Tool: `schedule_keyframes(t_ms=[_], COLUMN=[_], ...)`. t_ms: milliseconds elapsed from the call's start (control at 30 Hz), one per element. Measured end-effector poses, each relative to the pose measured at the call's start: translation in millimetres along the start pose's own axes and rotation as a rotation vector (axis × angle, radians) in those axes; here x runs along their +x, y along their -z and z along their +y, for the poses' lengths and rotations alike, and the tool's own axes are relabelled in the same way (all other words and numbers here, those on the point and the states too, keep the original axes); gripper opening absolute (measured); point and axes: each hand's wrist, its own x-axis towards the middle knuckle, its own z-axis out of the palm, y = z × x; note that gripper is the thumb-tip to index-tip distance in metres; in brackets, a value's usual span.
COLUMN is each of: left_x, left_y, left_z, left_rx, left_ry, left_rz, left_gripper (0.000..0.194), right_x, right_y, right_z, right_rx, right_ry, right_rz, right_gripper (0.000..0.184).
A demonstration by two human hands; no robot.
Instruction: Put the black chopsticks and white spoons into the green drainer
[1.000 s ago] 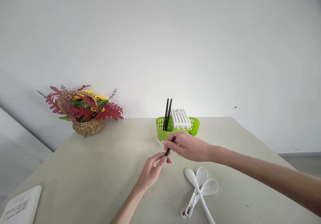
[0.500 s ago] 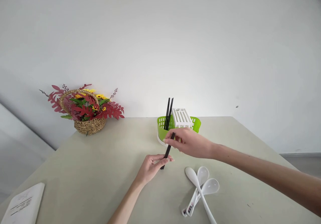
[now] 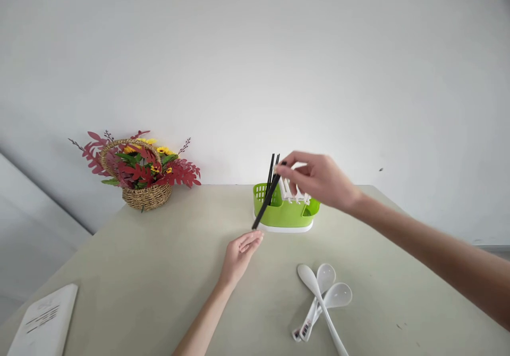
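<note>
A pair of black chopsticks point(image 3: 266, 201) slants in the air, its upper end pinched by my right hand point(image 3: 319, 179) in front of the green utensil holder point(image 3: 290, 218). Just under the lower tips is my left hand point(image 3: 239, 257), palm up, fingers stretched out and nothing visibly held. More black chopsticks point(image 3: 271, 163) stand in the holder's left compartment. The white slotted rack point(image 3: 287, 191) on the holder is partly hidden behind my right hand. Closer to me, three white spoons point(image 3: 326, 313) lie crossed on the table.
At the back left stands a wicker basket point(image 3: 147, 197) of red leaves and yellow flowers. A white flat box point(image 3: 43, 321) lies at the table's left front. The pale table point(image 3: 179, 271) meets a white wall behind the holder.
My right hand has risen, lifting the chopsticks toward the holder. My left hand has let go of their lower part and moved slightly up.
</note>
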Motion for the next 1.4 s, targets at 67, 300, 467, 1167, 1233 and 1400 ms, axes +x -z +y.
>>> schedule_keyframes(t_ms=[67, 300, 467, 1167, 1233, 1400], left_x=[3, 1, -1, -2, -3, -4], left_y=[0.7, -4.8, -6.6, -9.8, -9.7, -10.0], left_z=[-5, -9, -7, -5, -4, -2], left_rx=[-0.001, 0.07, 0.064, 0.127, 0.146, 0.209], left_ry=[-0.01, -0.06, -0.055, -0.036, -0.036, -0.048], left_rz=[0.084, 0.134, 0.135, 0.061, 0.054, 0.02], left_gripper=[0.051, 0.046, 0.043, 0.038, 0.038, 0.037], right_x=[14, 54, 73, 91, 78, 25], right_y=[12, 8, -13, -37, -34, -34], right_z=[-7, 2, 33, 47, 34, 32], right_rx=[0.005, -0.099, -0.156, -0.246, -0.287, -0.589], right_ry=[0.063, 0.115, 0.028, 0.031, 0.118, 0.453], right_rz=[0.092, 0.148, 0.093, 0.111, 0.078, -0.298], right_gripper=[0.041, 0.036, 0.029, 0.019, 0.017, 0.027])
